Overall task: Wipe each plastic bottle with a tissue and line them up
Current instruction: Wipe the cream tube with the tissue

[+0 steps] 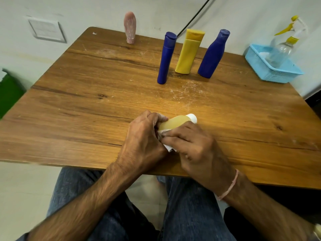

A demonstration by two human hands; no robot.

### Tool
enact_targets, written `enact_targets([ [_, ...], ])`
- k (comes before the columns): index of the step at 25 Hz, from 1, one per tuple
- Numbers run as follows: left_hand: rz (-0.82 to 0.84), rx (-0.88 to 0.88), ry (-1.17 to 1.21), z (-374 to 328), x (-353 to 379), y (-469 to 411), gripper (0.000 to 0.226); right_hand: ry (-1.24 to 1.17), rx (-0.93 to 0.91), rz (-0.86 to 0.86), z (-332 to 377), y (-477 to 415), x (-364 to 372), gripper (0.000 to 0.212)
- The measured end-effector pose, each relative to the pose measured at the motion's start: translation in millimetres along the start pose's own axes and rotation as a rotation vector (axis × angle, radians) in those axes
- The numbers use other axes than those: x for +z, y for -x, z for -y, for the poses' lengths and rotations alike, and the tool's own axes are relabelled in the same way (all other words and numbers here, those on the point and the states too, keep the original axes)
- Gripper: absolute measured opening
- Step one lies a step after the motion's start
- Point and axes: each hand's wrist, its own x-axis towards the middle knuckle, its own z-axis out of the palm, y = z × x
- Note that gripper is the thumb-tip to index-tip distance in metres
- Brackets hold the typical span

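a: what's the biggest thing there?

b: a brown wood-grain table (pixel 86 101), scuffed white near its middle. at its 2 o'clock corner sits a light blue plastic mesh basket (pixel 278 75), with a clear spray bottle with a yellow trigger (pixel 281 51) leaning in it.

a: and the bottles?

b: three stand upright in a row at about 1 o'clock, near each other but apart: a slim dark blue plastic bottle (pixel 166 58), a flat-sided yellow plastic bottle (pixel 188 53) to its right, then a curved dark blue plastic bottle (pixel 212 56). a pale pink rounded plastic bottle (pixel 130 27) stands alone at the far edge, around 11 o'clock, well apart from the row.

a: the hands?

b: both are at 6 o'clock, by the near edge. the left hand (pixel 142 141) has its fingers curled round the bottom end of a tan plastic bottle (pixel 173 122), which lies tilted with its neck toward 2 o'clock. the right hand (pixel 192 146) grips a crumpled white tissue (pixel 169 147) and presses it against the bottle's near side, fingers reaching toward the left hand.

a: anything smaller?

b: the tan bottle's white cap (pixel 192 117) pokes out past the right hand, and a thin pink thread (pixel 229 186) circles the right wrist.
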Motion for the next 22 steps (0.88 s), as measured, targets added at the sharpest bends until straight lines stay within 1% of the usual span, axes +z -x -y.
enact_targets([
  [1,0.004,0.001,0.002,0,0,0,0.054,0.013,-0.001,0.012,-7,0,-4,0.030],
  [4,-0.024,-0.019,0.002,-2,3,0,0.052,0.077,0.227,-0.049,-46,-6,-23,0.031],
  [5,-0.032,-0.026,0.003,-2,3,-1,0.052,0.080,0.269,-0.071,-48,-7,-26,0.030],
  [6,-0.034,-0.031,0.001,-2,3,-1,0.052,0.073,0.252,-0.081,-42,-8,-23,0.029],
  [7,-0.032,-0.035,0.004,-2,3,-1,0.053,0.051,0.191,-0.068,-29,-8,-17,0.028],
  [9,-0.029,-0.032,0.031,0,1,-1,0.055,-0.018,0.037,-0.001,-3,-3,-5,0.032],
  [10,-0.024,-0.033,0.043,0,0,-1,0.056,-0.027,-0.007,0.027,-3,-1,-5,0.036],
  [11,-0.020,-0.038,0.042,0,1,-1,0.057,-0.006,-0.010,0.036,-11,-2,-9,0.039],
  [12,-0.022,-0.047,0.029,-1,2,-1,0.056,0.028,0.037,0.021,-24,-4,-14,0.040],
  [14,-0.039,-0.071,0.007,-3,3,0,0.052,0.060,0.201,-0.047,-40,-4,-22,0.039],
  [15,-0.047,-0.075,0.008,-3,3,0,0.051,0.055,0.245,-0.081,-38,-5,-21,0.039],
  [16,-0.045,-0.070,0.013,-2,3,0,0.051,0.044,0.228,-0.095,-28,-6,-18,0.039],
  [17,-0.036,-0.059,0.018,-1,2,-1,0.051,0.021,0.163,-0.079,-14,-6,-11,0.040],
  [19,-0.016,-0.042,0.025,-1,1,-1,0.050,-0.039,0.004,-0.005,3,-4,-5,0.041],
  [20,-0.012,-0.047,0.026,-1,1,-1,0.050,-0.043,-0.031,0.022,-2,-4,-7,0.040],
  [21,-0.012,-0.055,0.023,-1,2,-1,0.050,-0.018,-0.020,0.024,-12,-6,-12,0.039],
  [22,-0.018,-0.065,0.014,-1,3,-1,0.050,0.024,0.035,0.007,-24,-8,-16,0.037],
])
